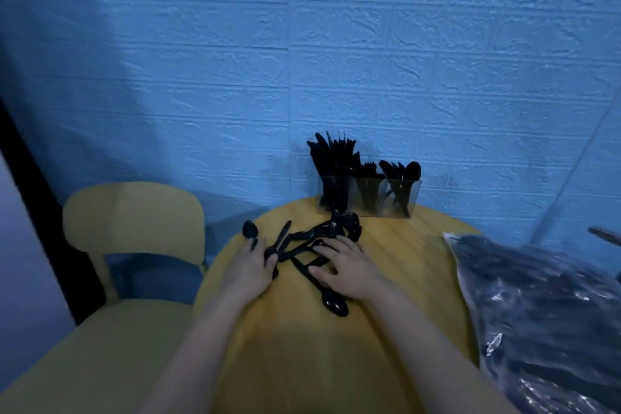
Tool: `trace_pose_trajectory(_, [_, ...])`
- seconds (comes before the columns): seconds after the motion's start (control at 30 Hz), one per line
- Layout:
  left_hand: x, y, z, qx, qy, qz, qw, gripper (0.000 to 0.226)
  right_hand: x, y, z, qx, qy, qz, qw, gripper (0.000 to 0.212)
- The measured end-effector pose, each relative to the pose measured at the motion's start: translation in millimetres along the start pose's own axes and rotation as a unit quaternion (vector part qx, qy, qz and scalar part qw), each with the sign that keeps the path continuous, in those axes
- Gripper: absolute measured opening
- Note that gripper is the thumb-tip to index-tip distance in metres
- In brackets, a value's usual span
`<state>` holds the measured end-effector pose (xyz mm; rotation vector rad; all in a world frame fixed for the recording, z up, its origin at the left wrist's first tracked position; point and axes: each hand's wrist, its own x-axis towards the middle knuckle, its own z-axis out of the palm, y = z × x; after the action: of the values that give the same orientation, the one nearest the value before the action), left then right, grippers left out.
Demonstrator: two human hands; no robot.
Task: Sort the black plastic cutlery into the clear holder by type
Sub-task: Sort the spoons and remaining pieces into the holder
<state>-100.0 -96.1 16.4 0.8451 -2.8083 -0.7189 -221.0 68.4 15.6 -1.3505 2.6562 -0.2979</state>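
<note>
A loose pile of black plastic cutlery lies on the round yellow table. Behind it, at the table's far edge, stands the clear holder with knives on the left, forks in the middle and spoons on the right. My left hand grips several black pieces, and a spoon sticks up from its fingers. My right hand rests flat on the pile with fingers spread. From under that hand a black spoon reaches toward me.
A clear plastic bag full of black cutlery covers the table's right side. A yellow chair stands at the left, beside the table. A blue textured wall rises right behind the holder.
</note>
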Motion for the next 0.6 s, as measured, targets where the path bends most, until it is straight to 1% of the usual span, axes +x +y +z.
trace_pose_trajectory(0.07, [-5.8,4.1,6.8,0.004,-0.028,0.009,1.0,0.056,-6.0,0.9,5.7,-0.006,-0.006,0.014,1.0,0.062])
trace_pose_trajectory(0.13, [-10.9,11.6,12.1,-0.001,-0.033,0.023,0.999,0.056,-13.0,7.0,4.4,-0.001,-0.004,0.025,1.0,0.059])
trace_pose_trajectory(0.27, [-18.4,37.3,23.6,-0.067,-0.048,0.051,0.995,0.053,-26.6,22.1,-3.2,0.005,0.012,0.047,0.999,0.053])
trace_pose_trajectory(0.37, [-18.4,53.2,26.9,-0.172,-0.046,0.059,0.982,0.046,-34.8,29.2,-7.8,0.016,0.04,0.061,0.997,0.048])
trace_pose_trajectory(0.43, [-17.2,51.9,21.5,-0.255,-0.037,0.04,0.965,0.045,-37.6,29.5,-10.0,0.03,0.069,0.059,0.995,0.045])
trace_pose_trajectory(0.47, [-16.4,47.7,17.5,-0.277,-0.032,0.03,0.96,0.047,-38.3,28.5,-10.9,0.041,0.084,0.055,0.994,0.044])
trace_pose_trajectory(0.53, [-16.5,35.5,8.6,-0.285,-0.025,0.02,0.958,0.052,-38.5,23.7,-11.5,0.069,0.11,0.039,0.991,0.04])
trace_pose_trajectory(0.6, [-20.6,24.4,1.6,-0.275,-0.036,0.025,0.961,0.047,-38.0,17.1,-8.7,0.091,0.133,0.02,0.987,0.036])
